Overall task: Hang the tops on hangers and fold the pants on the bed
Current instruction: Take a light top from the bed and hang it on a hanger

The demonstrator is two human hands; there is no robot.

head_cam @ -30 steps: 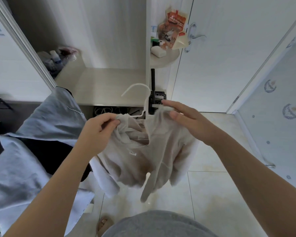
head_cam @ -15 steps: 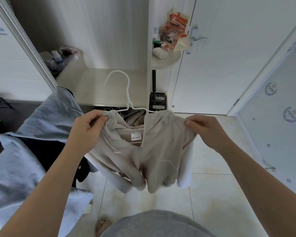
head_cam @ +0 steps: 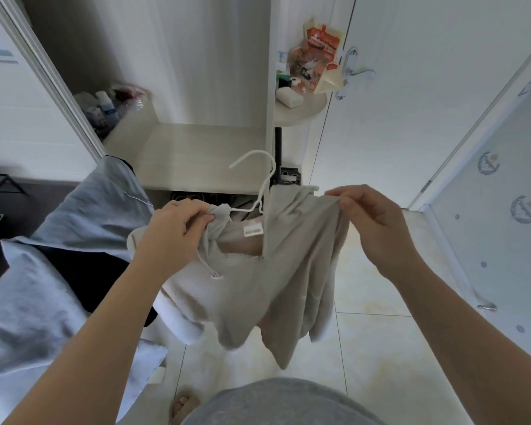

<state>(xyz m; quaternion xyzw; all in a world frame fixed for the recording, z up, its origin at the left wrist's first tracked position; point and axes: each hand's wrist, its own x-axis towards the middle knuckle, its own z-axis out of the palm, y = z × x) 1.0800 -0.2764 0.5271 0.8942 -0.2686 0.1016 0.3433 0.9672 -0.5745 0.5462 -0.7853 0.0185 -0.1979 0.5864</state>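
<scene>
1. Your left hand point(head_cam: 178, 228) grips the left shoulder of a beige hooded top point(head_cam: 270, 271), fingers curled round the bunched cloth.
2. Your right hand point(head_cam: 371, 219) pinches the top's right shoulder between thumb and fingers.
3. The top hangs between your hands above the tiled floor point(head_cam: 380, 332), on a white hanger point(head_cam: 267, 187) whose hook rises behind the collar.
4. A bed point(head_cam: 43, 302) with blue-grey bedding lies near left, with a dark garment point(head_cam: 83, 271) on it.
5. A wardrobe shelf point(head_cam: 196, 154) sits far ahead, with a white door point(head_cam: 411, 102) to its right.
</scene>
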